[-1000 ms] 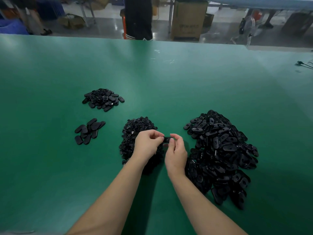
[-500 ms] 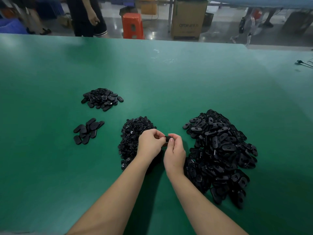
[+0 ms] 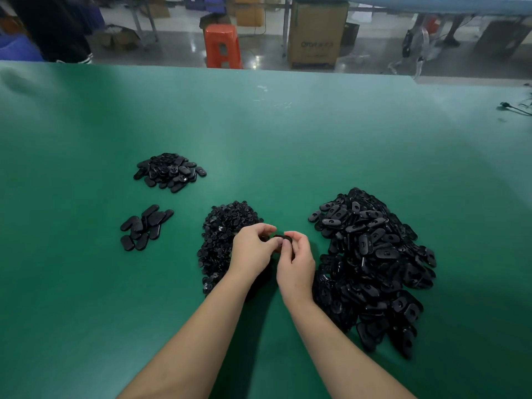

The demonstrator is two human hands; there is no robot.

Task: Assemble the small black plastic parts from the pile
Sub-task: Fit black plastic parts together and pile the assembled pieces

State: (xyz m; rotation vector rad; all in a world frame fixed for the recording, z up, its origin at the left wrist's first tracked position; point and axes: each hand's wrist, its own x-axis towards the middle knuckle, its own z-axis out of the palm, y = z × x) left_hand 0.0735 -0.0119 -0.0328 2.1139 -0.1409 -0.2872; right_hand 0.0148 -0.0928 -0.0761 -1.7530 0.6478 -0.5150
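I pinch one small black part (image 3: 283,238) between the curled fingertips of my left hand (image 3: 253,250) and right hand (image 3: 296,262), just above the green table (image 3: 288,145). A pile of round pieces (image 3: 223,240) lies at my nine o'clock, the big pile of oval parts (image 3: 374,260) at three, two small heaps (image 3: 169,171) (image 3: 144,226) toward ten.

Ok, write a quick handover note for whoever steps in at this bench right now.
Left hand and right hand: both pinch one small black part between them, above the table.
Supply: pile of small round pieces on the left, big pile of oval pieces on the right.
Done: two small groups far left, seemingly finished.
Left: nearly all of both piles.
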